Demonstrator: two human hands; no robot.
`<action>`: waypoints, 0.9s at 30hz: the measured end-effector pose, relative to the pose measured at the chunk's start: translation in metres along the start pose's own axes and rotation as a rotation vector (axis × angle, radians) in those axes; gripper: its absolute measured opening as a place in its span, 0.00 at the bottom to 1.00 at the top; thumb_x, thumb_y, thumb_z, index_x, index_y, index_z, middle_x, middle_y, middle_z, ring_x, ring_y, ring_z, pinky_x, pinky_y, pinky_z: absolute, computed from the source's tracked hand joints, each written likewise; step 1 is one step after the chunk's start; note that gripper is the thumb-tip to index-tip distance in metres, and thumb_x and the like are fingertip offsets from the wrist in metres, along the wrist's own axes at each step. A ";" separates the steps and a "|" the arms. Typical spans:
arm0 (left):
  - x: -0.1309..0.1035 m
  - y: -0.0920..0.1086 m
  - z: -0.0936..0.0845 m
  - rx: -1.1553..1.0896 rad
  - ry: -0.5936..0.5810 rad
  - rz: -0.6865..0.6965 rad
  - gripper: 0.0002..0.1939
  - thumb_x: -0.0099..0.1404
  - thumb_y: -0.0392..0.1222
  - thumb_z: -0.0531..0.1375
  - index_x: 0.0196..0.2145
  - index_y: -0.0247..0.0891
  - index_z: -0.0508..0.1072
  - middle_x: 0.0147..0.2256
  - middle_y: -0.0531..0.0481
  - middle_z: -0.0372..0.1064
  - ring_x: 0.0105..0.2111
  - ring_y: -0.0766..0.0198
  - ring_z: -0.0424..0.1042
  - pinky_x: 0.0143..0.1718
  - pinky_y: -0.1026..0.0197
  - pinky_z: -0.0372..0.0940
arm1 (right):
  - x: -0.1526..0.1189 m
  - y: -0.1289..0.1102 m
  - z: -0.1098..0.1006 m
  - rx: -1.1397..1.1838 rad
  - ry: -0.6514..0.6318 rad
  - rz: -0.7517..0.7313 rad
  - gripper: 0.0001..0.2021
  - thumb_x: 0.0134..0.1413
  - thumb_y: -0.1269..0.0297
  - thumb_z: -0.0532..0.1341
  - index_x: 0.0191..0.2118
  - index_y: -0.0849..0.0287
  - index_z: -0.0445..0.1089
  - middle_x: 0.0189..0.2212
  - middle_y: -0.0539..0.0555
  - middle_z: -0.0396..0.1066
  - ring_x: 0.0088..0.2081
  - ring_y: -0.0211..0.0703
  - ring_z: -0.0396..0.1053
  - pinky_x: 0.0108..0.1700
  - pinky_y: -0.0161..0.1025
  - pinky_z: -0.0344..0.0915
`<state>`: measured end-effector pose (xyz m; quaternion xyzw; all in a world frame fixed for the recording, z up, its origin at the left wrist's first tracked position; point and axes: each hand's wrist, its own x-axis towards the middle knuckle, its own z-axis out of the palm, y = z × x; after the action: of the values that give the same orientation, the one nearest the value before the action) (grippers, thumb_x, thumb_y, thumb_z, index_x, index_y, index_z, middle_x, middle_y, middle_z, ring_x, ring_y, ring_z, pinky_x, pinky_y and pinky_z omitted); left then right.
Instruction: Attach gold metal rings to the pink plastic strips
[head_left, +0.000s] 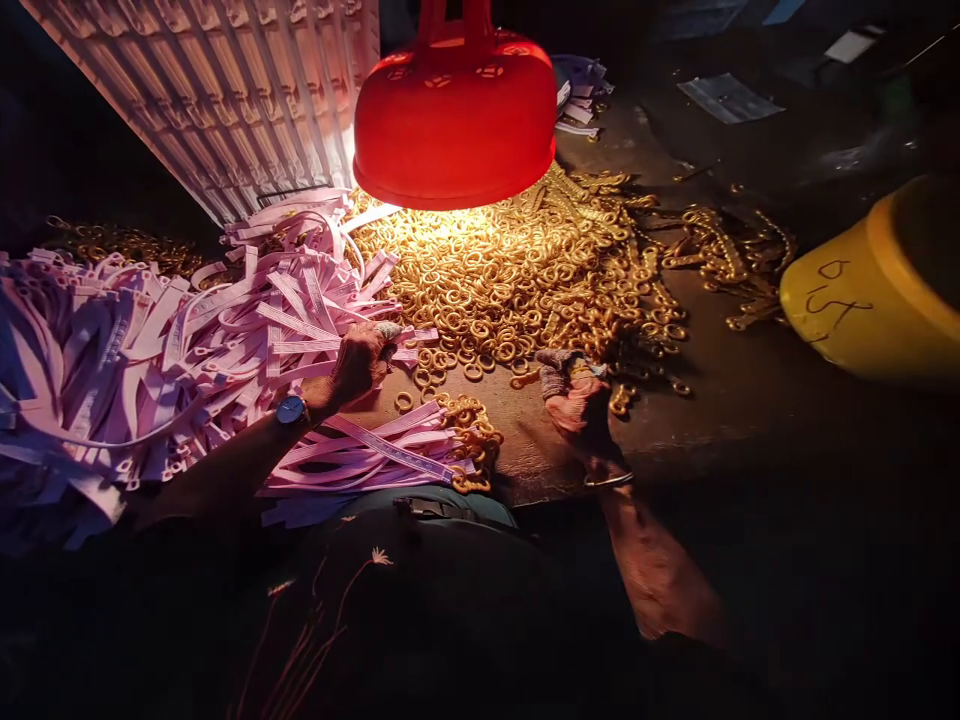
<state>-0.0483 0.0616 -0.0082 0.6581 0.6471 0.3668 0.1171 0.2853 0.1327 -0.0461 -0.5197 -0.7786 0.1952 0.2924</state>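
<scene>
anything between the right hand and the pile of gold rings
Nothing visible does. The right hand rests at the near edge of the gold rings, with loose rings right at its fingertips. The red lamp hangs above the pile, not in the path.

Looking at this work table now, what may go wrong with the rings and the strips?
1. The red lamp hangs low over the gold rings; a raised hand might bump it.
2. The left hand rests at the edge of the pink strips, which are piled loosely and could slide.
3. The right hand works in shadow, so small rings may be missed or dropped.
</scene>
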 end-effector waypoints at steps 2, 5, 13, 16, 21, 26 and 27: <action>-0.010 0.018 -0.001 -0.007 0.046 0.017 0.11 0.62 0.38 0.60 0.42 0.36 0.78 0.36 0.43 0.76 0.34 0.59 0.72 0.40 0.57 0.66 | 0.008 -0.031 0.024 0.181 -0.044 -0.117 0.15 0.61 0.62 0.52 0.42 0.60 0.74 0.34 0.61 0.76 0.38 0.48 0.74 0.45 0.44 0.72; -0.024 0.037 0.004 -0.151 0.076 -0.116 0.17 0.60 0.40 0.64 0.47 0.36 0.77 0.33 0.48 0.76 0.28 0.65 0.70 0.33 0.62 0.65 | 0.017 -0.080 0.056 0.417 -0.120 -0.226 0.11 0.62 0.60 0.57 0.40 0.58 0.74 0.32 0.58 0.76 0.37 0.47 0.74 0.47 0.45 0.71; -0.049 0.022 0.031 -0.844 -0.221 -0.611 0.14 0.50 0.46 0.69 0.25 0.34 0.71 0.21 0.55 0.64 0.21 0.71 0.59 0.23 0.66 0.53 | 0.036 -0.115 0.081 0.563 -0.433 -0.354 0.17 0.64 0.48 0.58 0.39 0.59 0.71 0.30 0.54 0.73 0.30 0.39 0.67 0.34 0.36 0.65; -0.054 0.021 0.033 -0.918 -0.154 -0.668 0.16 0.52 0.48 0.70 0.32 0.33 0.75 0.23 0.54 0.66 0.22 0.71 0.59 0.24 0.66 0.55 | 0.077 -0.106 0.083 0.381 -0.282 -0.362 0.17 0.64 0.50 0.58 0.40 0.59 0.73 0.31 0.57 0.74 0.36 0.45 0.70 0.42 0.40 0.67; -0.052 0.035 0.023 -0.983 -0.163 -0.613 0.19 0.54 0.48 0.71 0.41 0.36 0.78 0.25 0.51 0.70 0.23 0.69 0.62 0.24 0.65 0.58 | 0.161 -0.112 0.090 -0.102 -0.120 -0.158 0.16 0.59 0.57 0.62 0.47 0.64 0.74 0.39 0.67 0.76 0.49 0.59 0.70 0.57 0.53 0.62; -0.049 0.041 0.016 -0.972 -0.190 -0.638 0.22 0.55 0.52 0.70 0.43 0.36 0.77 0.25 0.49 0.71 0.21 0.68 0.65 0.22 0.65 0.61 | 0.201 -0.125 0.104 -0.285 -0.211 -0.122 0.14 0.61 0.69 0.57 0.50 0.67 0.70 0.45 0.71 0.74 0.52 0.61 0.68 0.60 0.63 0.57; -0.049 0.040 0.017 -0.962 -0.192 -0.650 0.23 0.55 0.53 0.70 0.43 0.35 0.77 0.25 0.49 0.71 0.20 0.68 0.65 0.21 0.65 0.61 | 0.204 -0.126 0.108 -0.285 -0.219 -0.134 0.15 0.60 0.72 0.56 0.51 0.67 0.70 0.45 0.71 0.75 0.51 0.61 0.69 0.60 0.64 0.56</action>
<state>-0.0017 0.0152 -0.0112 0.3294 0.5628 0.5032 0.5671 0.0681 0.2725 0.0010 -0.4787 -0.8583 0.1184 0.1416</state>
